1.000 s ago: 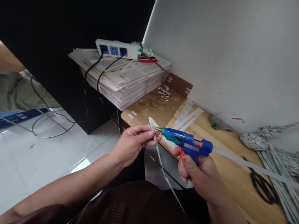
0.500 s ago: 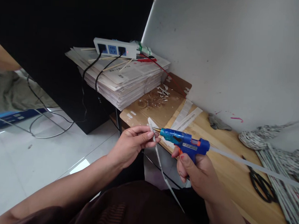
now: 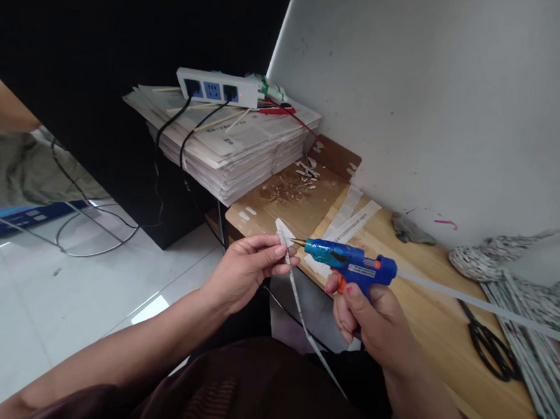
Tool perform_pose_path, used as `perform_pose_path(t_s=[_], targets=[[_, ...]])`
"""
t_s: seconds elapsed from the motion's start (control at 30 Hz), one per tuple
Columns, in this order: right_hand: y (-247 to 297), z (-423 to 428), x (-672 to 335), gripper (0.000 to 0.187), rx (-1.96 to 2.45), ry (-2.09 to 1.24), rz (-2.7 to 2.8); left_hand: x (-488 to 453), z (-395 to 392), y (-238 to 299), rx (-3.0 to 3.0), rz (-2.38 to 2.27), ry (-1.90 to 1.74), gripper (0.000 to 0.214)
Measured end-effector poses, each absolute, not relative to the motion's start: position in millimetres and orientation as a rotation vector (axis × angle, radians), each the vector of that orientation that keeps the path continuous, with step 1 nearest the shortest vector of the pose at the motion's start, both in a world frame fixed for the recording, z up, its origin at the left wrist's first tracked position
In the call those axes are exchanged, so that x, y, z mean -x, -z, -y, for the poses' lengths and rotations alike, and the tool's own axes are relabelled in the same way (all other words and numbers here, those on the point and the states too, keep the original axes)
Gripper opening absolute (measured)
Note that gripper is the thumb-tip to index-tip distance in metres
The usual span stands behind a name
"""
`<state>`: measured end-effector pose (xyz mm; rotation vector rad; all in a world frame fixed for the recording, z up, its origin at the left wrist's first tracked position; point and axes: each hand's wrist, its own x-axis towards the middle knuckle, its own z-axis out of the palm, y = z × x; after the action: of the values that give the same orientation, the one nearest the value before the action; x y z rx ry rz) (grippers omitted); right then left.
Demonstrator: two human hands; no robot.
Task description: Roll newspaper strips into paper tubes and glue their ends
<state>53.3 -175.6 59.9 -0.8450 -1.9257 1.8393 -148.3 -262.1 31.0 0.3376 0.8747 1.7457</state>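
Between the thumb and fingers of my left hand (image 3: 252, 265) is a thin rolled paper strip (image 3: 297, 299). Its flat pointed end sticks up above the fingertips, and the rest trails down to my lap. My right hand (image 3: 370, 319) is wrapped round the grip of a blue hot glue gun (image 3: 348, 259), with fingers at its orange trigger. The brass nozzle points left, close beside the strip's upper end; whether it touches cannot be made out. A long translucent glue stick (image 3: 483, 304) runs out of the gun's back.
Along the wall, a wooden table (image 3: 420, 313) bears black scissors (image 3: 492, 349), cut paper strips (image 3: 355, 223), rolled paper sticks (image 3: 527, 351) and a grey rag (image 3: 411, 229). A white power strip (image 3: 216, 87) lies on stacked newspapers (image 3: 255, 157). Black cords hang down. At far left, part of another person (image 3: 8, 155) shows.
My right hand has drawn the glue gun slightly right, so its nozzle sits a little farther from my left fingers. My left hand stays nearly still with the strip.
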Motion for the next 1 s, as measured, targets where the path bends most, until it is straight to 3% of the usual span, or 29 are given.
perform_pose_path(t_s=[1.0], targets=[[-53.9, 171.3, -48.5, 0.039, 0.825, -2.003, 1.830, 154.0, 264.3, -24.3, -0.319, -0.834, -1.750, 0.013]])
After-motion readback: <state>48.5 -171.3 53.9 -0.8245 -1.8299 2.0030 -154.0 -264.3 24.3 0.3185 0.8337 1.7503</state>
